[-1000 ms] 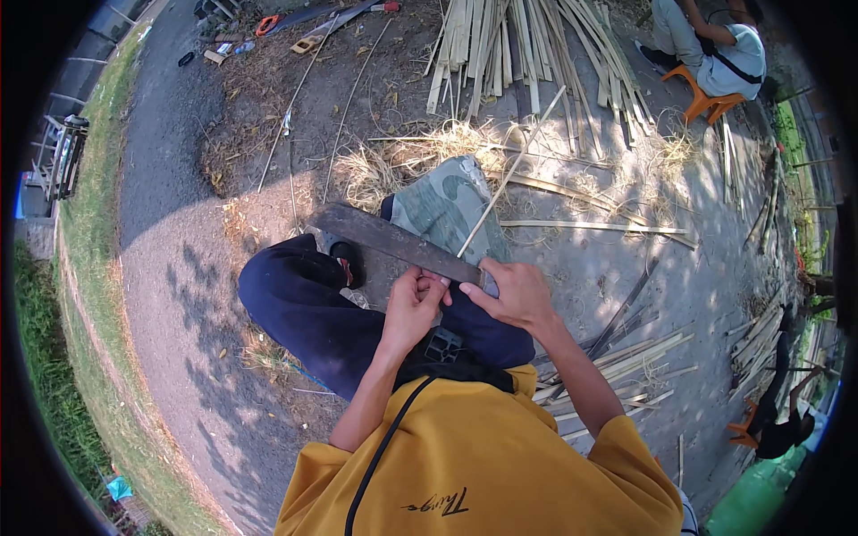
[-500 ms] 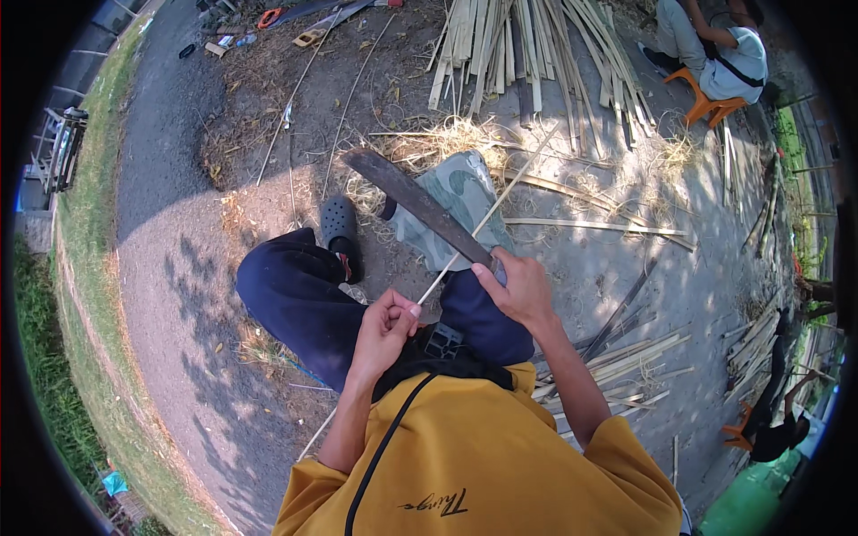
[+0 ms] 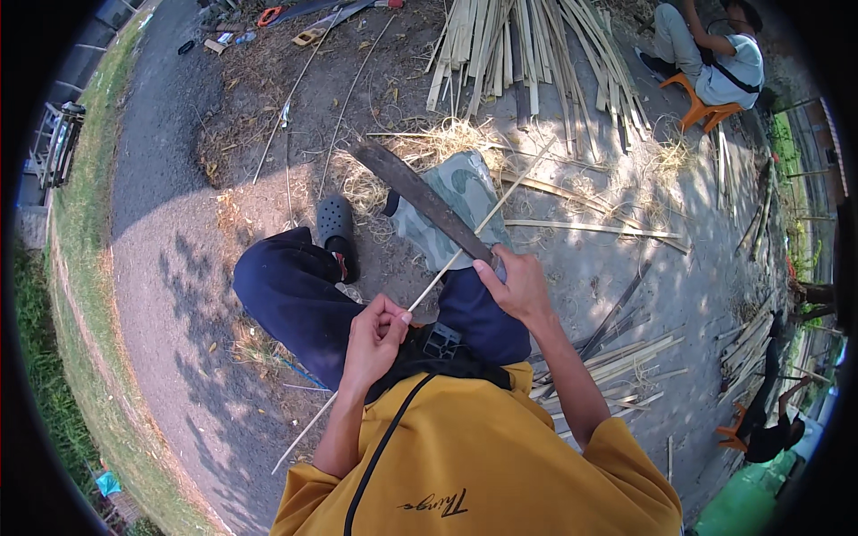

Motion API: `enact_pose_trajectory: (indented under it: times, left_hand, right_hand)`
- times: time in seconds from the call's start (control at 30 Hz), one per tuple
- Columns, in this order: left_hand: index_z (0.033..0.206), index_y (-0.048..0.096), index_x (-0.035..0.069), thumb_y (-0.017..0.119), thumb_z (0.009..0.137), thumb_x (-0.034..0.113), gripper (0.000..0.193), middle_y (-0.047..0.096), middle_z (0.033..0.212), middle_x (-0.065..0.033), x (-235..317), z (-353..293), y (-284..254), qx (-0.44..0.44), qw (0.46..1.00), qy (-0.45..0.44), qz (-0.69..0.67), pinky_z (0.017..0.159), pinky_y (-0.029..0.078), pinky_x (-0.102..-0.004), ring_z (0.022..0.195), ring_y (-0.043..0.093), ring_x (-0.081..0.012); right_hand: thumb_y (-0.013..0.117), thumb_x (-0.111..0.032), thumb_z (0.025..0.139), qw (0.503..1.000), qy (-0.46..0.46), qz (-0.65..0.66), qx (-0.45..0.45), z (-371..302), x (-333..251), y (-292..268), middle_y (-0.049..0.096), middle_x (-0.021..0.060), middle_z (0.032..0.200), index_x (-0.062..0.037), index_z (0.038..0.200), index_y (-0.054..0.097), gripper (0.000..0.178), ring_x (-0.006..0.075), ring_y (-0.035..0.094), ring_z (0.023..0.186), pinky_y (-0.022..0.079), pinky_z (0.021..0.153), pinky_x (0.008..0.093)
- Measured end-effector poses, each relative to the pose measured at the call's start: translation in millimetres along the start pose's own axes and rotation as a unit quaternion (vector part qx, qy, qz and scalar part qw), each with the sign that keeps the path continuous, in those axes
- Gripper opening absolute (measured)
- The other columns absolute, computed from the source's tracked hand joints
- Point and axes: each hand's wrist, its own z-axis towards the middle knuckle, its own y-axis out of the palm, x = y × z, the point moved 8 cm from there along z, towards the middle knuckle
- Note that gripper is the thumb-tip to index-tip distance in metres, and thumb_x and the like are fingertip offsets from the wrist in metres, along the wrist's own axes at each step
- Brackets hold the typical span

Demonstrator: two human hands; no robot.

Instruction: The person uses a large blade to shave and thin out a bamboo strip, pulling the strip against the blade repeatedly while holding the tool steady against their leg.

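Observation:
My left hand [image 3: 374, 341] is closed in a pinch around a thin pale bamboo strip [image 3: 518, 183]. This strip slants from behind my left forearm up to the far right, crossing the machete blade over my right thigh. In my right hand [image 3: 521, 293] is a machete [image 3: 413, 195], its dark, worn blade pointing to the far left. The thumb lies along the blade's near end; the grip is mostly hidden by the hand. Beneath blade and strip, a grey-green camouflage cloth [image 3: 463, 186] drapes over my right leg.
Curly shavings [image 3: 456, 141] litter the ground past the cloth. A large pile of split bamboo slats [image 3: 509, 54] lies at the far side, with more slats [image 3: 617, 364] beside my right arm. One person sits on an orange stool [image 3: 702, 105] at the far right; another is lower right.
The bamboo strip has slid toward me and to the left, its near end now showing past my left forearm. My left hand has shifted slightly left; the machete has barely moved.

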Motion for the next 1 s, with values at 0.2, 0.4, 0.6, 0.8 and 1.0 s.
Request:
enact_pose_trajectory:
  times: [0.2, 0.4, 0.6, 0.8, 1.0]
  left_hand:
    - [0.096, 0.057, 0.001, 0.064, 0.105, 0.002, 0.011, 0.059, 0.073, 0.0022, 12, 9, 11, -0.001, 1.0, 0.008, -0.003, 0.056, 0.036, -0.0208, 0.064, 0.047, -0.0006]
    - [0.095, 0.057, 0.001, 0.065, 0.104, 0.001, 0.012, 0.059, 0.072, 0.002, -1, -15, -15, -0.006, 1.0, -0.017, -0.024, 0.055, 0.035, -0.0203, 0.064, 0.047, -0.0004]
    - [0.094, 0.057, 0.0, 0.066, 0.104, 0.001, 0.013, 0.058, 0.071, 0.0022, 27, -9, 1, 0.021, 0.998, 0.025, 0.054, 0.054, 0.034, -0.0207, 0.063, 0.047, -0.0006]
    - [0.097, 0.056, -0.001, 0.065, 0.104, 0.003, 0.012, 0.058, 0.071, 0.0024, 6, -14, -12, -0.003, 1.0, -0.022, 0.006, 0.057, 0.038, -0.0209, 0.065, 0.049, -0.0012]
    - [0.1, 0.057, 0.0, 0.064, 0.106, 0.007, 0.012, 0.058, 0.07, 0.0021, 19, -6, 5, -0.031, 0.999, -0.017, 0.024, 0.058, 0.039, -0.0212, 0.065, 0.05, -0.0017]
  right_hand:
    - [0.068, -0.05, 0.098, 0.998, -0.059, -0.035, 0.005, -4, -18, 2, 0.063, 0.025, 0.064, -0.0007, 0.099, 0.072, 0.049, 0.0477, 0.067, 0.066, 0.051, 0.062, 0.0529]
    - [0.067, -0.052, 0.098, 1.0, 0.009, 0.02, -0.005, 4, 4, -1, 0.062, 0.0242, 0.062, -0.0011, 0.099, 0.073, 0.051, 0.0464, 0.067, 0.065, 0.051, 0.061, 0.0524]
    - [0.07, -0.048, 0.097, 0.998, -0.046, -0.029, -0.004, -5, -12, 5, 0.062, 0.0248, 0.065, -0.0005, 0.099, 0.07, 0.047, 0.0453, 0.067, 0.066, 0.049, 0.06, 0.0503]
    - [0.068, -0.055, 0.097, 0.998, -0.054, -0.021, 0.002, -5, -5, 5, 0.066, 0.0238, 0.066, -0.0024, 0.105, 0.072, 0.053, 0.0461, 0.069, 0.068, 0.054, 0.062, 0.0526]
    - [0.069, -0.055, 0.096, 0.998, -0.05, -0.024, -0.014, -4, -6, 2, 0.066, 0.0239, 0.066, -0.0029, 0.103, 0.071, 0.052, 0.0458, 0.07, 0.068, 0.053, 0.062, 0.0529]
